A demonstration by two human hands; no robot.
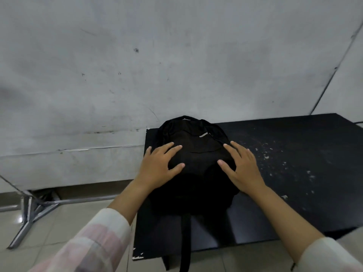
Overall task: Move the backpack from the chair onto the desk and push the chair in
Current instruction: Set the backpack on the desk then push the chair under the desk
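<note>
The soft black fabric backpack [198, 165] lies on the scuffed black desk [294, 173] beneath the spread left hand [159, 165] and spread right hand [242, 169], both resting flat on it.

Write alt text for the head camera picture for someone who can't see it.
A black backpack lies on a black desk against a grey wall, with the left hand and right hand resting open on top of it. A strap hangs over the desk's front edge.

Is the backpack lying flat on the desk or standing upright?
Lying flat. The backpack rests on the desk, both open hands on it: left hand, right hand. Its strap hangs over the near edge.
</note>
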